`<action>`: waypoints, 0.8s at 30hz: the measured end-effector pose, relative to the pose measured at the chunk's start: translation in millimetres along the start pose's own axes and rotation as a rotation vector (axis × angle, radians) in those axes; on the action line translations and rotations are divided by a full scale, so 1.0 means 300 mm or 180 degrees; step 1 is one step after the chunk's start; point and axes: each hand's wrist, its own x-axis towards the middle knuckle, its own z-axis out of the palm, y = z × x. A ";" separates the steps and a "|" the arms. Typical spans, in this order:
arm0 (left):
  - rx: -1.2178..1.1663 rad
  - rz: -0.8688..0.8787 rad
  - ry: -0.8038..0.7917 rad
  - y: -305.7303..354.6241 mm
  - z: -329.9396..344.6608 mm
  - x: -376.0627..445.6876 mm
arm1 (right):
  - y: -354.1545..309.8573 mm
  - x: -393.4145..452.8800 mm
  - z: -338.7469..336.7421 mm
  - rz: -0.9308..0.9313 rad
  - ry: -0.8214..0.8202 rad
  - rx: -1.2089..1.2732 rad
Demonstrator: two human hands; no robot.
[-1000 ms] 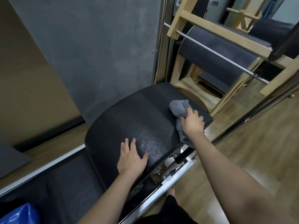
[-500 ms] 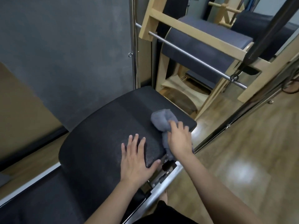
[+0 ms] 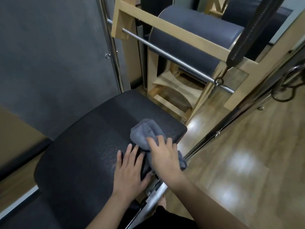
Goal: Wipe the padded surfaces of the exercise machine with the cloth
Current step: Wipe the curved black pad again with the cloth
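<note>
A black padded surface (image 3: 85, 146) of the exercise machine curves across the middle of the view. A crumpled grey cloth (image 3: 145, 133) lies on its right part. My right hand (image 3: 163, 154) presses flat on the cloth with fingers spread, near the pad's right edge. My left hand (image 3: 130, 169) rests flat on the pad just left of the cloth, fingers straight. A corner of the cloth hangs past the pad's edge beside my right wrist.
A wooden frame (image 3: 181, 35) with a steel bar (image 3: 165, 55) and a dark padded barrel (image 3: 189, 40) stands behind the pad. A black spring (image 3: 250, 30) hangs at the upper right. A metal rail (image 3: 153, 197) runs below the pad; wooden floor (image 3: 239, 162) lies to the right.
My right hand has dragged the cloth back along the pad from its far right corner toward me, ending close to my left hand. My left hand has stayed flat on the pad.
</note>
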 end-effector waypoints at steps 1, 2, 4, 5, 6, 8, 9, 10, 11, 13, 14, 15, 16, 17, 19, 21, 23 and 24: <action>-0.0001 -0.0012 -0.0017 0.000 0.004 0.004 | 0.021 0.001 0.000 -0.0025 0.0045 0.0065; -0.0013 -0.0034 -0.0024 0.000 0.009 0.005 | 0.056 0.022 0.001 0.0066 0.0061 0.0190; -0.0047 -0.0072 -0.0019 -0.001 0.016 0.001 | 0.135 0.096 -0.001 0.0548 0.0010 0.0347; -0.0064 -0.0074 -0.0018 -0.001 0.017 0.000 | 0.182 0.150 0.008 0.0891 -0.0025 0.0343; -0.0084 -0.0073 -0.0021 -0.001 0.016 0.000 | 0.229 0.204 0.018 0.1291 -0.0088 0.0429; -0.0088 -0.0087 -0.0044 0.001 0.012 0.002 | 0.303 0.301 0.023 0.2004 -0.0204 0.0777; -0.0073 -0.0096 -0.0062 0.002 0.009 0.001 | 0.323 0.333 0.026 0.2175 -0.0223 0.0884; -0.0067 -0.0099 -0.0070 0.002 0.007 0.001 | 0.325 0.350 0.030 0.2190 -0.0286 0.0847; -0.0080 -0.0097 -0.0064 0.002 0.006 0.001 | 0.312 0.355 0.028 0.2089 -0.0340 0.0729; -0.0116 -0.0099 -0.0045 0.003 0.003 0.002 | 0.244 0.318 0.014 0.1562 -0.0272 0.0412; -0.0118 -0.0102 -0.0039 0.003 0.002 0.004 | 0.193 0.280 0.007 0.1218 -0.0183 0.0319; -0.0111 -0.0102 -0.0041 0.004 0.004 0.005 | 0.140 0.236 0.002 0.0892 -0.0153 0.0265; -0.0102 -0.0101 -0.0051 0.004 0.005 0.006 | 0.088 0.187 -0.004 0.0583 -0.0189 0.0195; -0.0096 -0.0105 -0.0053 0.004 0.006 0.006 | 0.039 0.134 -0.006 0.0273 -0.0145 0.0147; -0.0115 -0.0129 -0.0026 0.001 0.007 0.008 | -0.024 0.041 -0.011 -0.0267 -0.0017 0.0112; -0.0154 -0.0129 -0.0006 0.001 0.007 0.009 | 0.000 0.049 -0.013 -0.0579 -0.0004 0.0191; -0.0181 -0.0101 0.0005 0.000 0.007 0.009 | 0.072 0.135 -0.009 -0.0311 -0.0248 0.0417; -0.0202 -0.0100 0.0008 -0.001 0.006 0.010 | 0.111 0.190 -0.003 -0.0028 -0.0293 0.0422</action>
